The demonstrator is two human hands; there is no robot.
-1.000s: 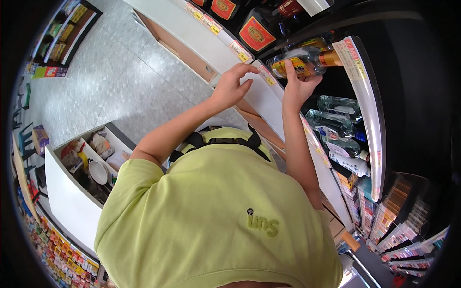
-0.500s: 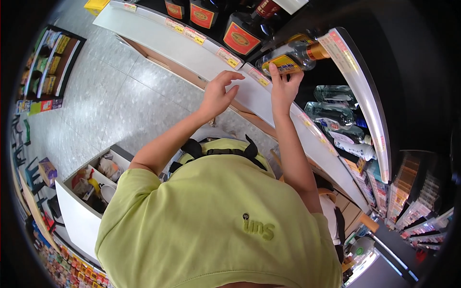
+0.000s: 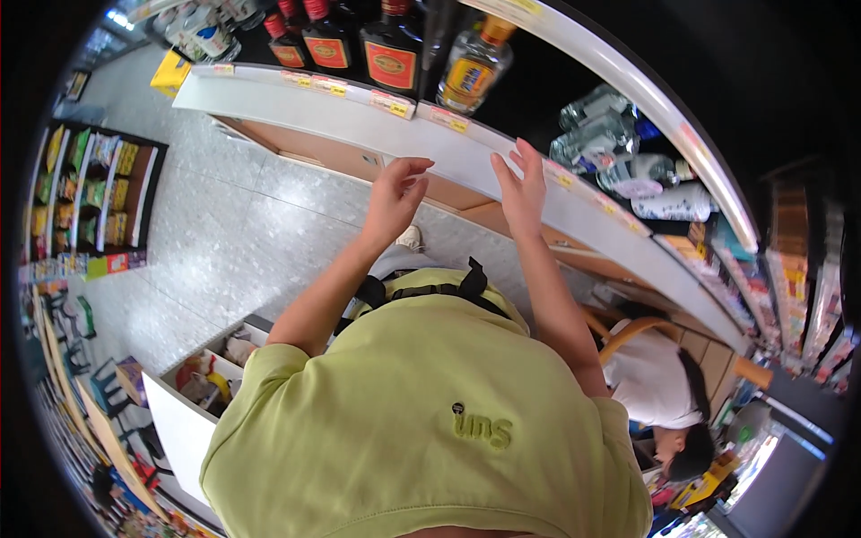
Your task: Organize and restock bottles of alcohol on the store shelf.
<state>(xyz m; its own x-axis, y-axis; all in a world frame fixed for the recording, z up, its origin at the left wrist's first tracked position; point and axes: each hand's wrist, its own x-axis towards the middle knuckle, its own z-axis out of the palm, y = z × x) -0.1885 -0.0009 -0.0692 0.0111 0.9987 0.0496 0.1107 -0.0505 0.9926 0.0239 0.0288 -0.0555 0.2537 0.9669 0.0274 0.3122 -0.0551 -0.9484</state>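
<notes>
A clear bottle with a yellow label and gold cap (image 3: 470,72) stands on the shelf, slightly tilted in this view. My right hand (image 3: 523,191) is in front of the shelf edge, below that bottle, with its fingers apart and nothing in it. To its left, my left hand (image 3: 396,199) hovers over the floor side of the shelf front, fingers loosely curved and apart, holding nothing. Left of the clear bottle are dark bottles with red labels (image 3: 391,63). Several clear bottles (image 3: 599,142) and a white patterned bottle (image 3: 673,203) sit farther right on the same shelf.
Price tags line the white shelf edge (image 3: 341,109). A snack rack (image 3: 94,193) stands at the left across the tiled floor (image 3: 233,215). Behind me on the left is an open white bin (image 3: 179,430) with goods. At the right, a person in a white top (image 3: 650,372) is close by.
My right hand has let go of the yellow-labelled bottle and drawn back from the shelf. The bottle now stands beside the dark bottles. The view has shifted, and a person shows at the right.
</notes>
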